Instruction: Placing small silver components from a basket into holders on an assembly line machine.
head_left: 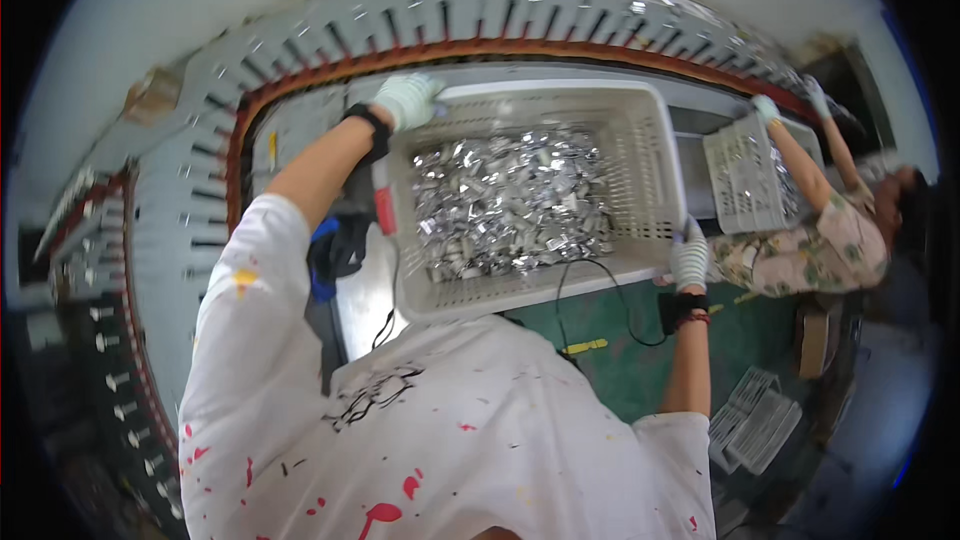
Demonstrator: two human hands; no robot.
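A large off-white plastic basket (670, 155) with slotted walls is in front of me, tilted a little. Small shiny silver metal pieces (515, 205) are heaped inside it. My left hand (408, 100), in a pale striped glove with a black band at the wrist, grips the rim at the far left corner. At the near right corner, my right hand (690, 258), gloved likewise, is closed on the rim; its fingertips are partly hidden.
An orange-edged line with upright black-and-silver holders (445, 22) curves around the far side and left. At right a co-worker (840, 230) reaches over a smaller basket (730, 180). Grey crates (760, 420) lie on the green floor (640, 370). A dark cable (640, 340) hangs near my right arm.
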